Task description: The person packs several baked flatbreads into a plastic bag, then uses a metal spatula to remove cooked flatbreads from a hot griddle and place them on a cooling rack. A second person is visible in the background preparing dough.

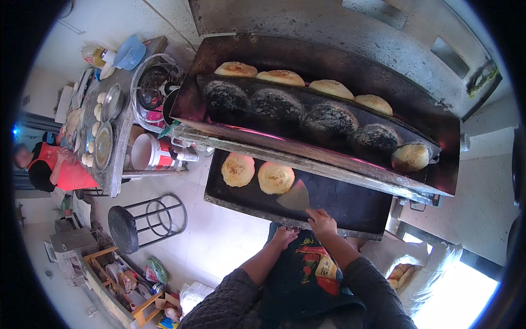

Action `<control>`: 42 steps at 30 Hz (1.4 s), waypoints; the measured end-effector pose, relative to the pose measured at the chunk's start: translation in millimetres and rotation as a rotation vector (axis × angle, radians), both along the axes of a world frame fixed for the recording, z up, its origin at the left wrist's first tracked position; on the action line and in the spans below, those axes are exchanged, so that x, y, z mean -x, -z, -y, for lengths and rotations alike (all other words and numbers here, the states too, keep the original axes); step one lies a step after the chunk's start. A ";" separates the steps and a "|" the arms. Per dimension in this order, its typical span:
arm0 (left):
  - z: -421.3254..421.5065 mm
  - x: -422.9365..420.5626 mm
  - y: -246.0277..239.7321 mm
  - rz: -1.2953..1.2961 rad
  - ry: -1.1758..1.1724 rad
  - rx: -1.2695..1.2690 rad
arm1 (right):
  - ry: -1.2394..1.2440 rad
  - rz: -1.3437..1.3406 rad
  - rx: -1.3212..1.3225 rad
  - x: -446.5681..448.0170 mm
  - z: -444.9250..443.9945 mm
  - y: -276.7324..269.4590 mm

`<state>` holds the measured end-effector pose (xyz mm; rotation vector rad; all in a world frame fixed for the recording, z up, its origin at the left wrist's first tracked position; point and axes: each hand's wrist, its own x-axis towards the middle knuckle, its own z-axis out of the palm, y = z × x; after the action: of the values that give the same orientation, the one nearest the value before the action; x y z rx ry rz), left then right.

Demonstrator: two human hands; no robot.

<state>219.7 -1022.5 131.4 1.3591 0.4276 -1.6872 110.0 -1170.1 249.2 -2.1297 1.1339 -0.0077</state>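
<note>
My right hand point(322, 222) grips the handle of a wide metal scraper point(296, 198), its blade over a black tray point(345, 201). Left of the blade, two browned flatbreads point(238, 169) lie on that tray. My left hand point(285, 237) is by the tray's near edge, against my apron; whether it holds anything is unclear. Beyond the tray, an open metal oven point(312, 142) has several flatbreads point(331, 88) along the back of its dark plate. One more flatbread point(410, 157) sits at the plate's right end, and several round, pale-marked black spots show on the plate.
At left, a table point(123, 144) holds dough balls point(95, 128), metal plates point(103, 144) and a blue basin point(130, 52); a person in a red apron point(74, 172) works there. A black stool point(123, 230) stands on the floor. Bread lies in a cloth-lined container point(429, 267) at lower right.
</note>
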 end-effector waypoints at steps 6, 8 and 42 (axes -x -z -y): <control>4.1 0.8 -3.4 -0.114 -0.136 0.076 | -0.098 -0.023 -0.328 -18.8 2.4 -10.3; 10.3 -0.9 -2.2 -0.163 -0.134 0.178 | -0.129 -0.051 -0.395 -50.1 12.2 -6.7; 80.2 -66.3 75.7 -0.152 0.132 0.065 | 0.320 0.314 -0.010 99.1 -33.5 -135.3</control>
<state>286.0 -1102.7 55.7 1.2400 0.3729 -1.9052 10.9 -1136.6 384.5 -1.8355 1.2624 -0.4651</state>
